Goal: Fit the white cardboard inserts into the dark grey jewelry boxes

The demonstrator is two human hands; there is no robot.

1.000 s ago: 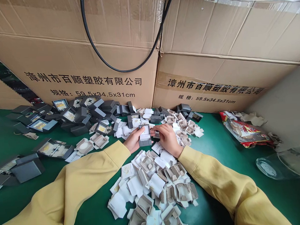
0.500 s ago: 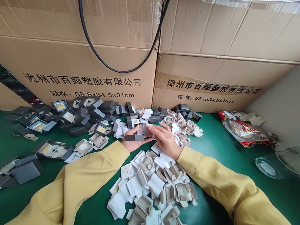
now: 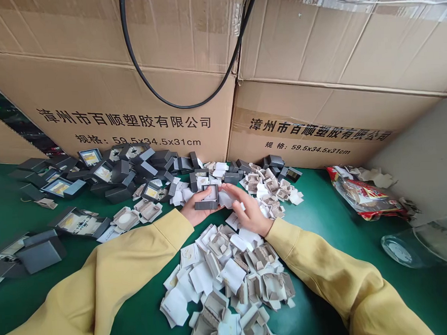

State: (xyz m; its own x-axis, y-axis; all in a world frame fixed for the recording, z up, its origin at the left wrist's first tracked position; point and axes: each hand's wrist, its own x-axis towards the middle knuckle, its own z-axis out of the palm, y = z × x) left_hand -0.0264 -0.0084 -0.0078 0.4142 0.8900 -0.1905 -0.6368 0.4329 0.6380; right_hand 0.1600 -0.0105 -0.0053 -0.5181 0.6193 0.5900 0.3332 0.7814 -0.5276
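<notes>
while right grip (image 3: 250, 211) is unclear, left grip (image 3: 194, 211) clasps dark box (image 3: 206, 205) amid cardboard pieces (image 3: 233, 275).

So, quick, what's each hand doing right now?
Left hand: holding a small dark box.
Right hand: loosely curved beside that box; whether it grips anything can't be told.

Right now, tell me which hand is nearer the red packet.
Right. The right hand is left of the red packet, well apart from it; the left hand, holding a small box, is farther left.
</notes>
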